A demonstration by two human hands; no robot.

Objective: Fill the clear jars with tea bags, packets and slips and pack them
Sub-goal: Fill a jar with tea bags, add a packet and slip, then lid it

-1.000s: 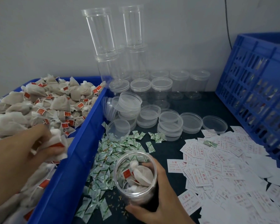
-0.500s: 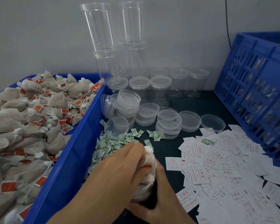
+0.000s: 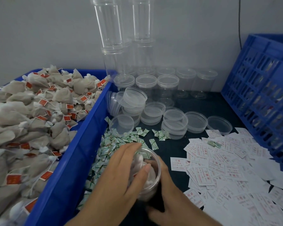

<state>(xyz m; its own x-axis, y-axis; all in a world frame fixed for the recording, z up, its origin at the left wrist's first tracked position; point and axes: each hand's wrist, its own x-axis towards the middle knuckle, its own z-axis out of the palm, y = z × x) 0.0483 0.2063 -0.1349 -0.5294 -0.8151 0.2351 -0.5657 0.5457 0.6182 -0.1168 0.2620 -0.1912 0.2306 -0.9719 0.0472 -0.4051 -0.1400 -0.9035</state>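
Head view: my jar (image 3: 152,185) sits near centre, right of the blue bin (image 3: 75,160).
Left hand (image 3: 121,173): back from the bin, fingers straight, pushing tea bags (image 3: 137,160) in.
Right hand (image 3: 167,193): gripping the jar.
Progress: fuller now, packets (image 3: 111,147) next probably.
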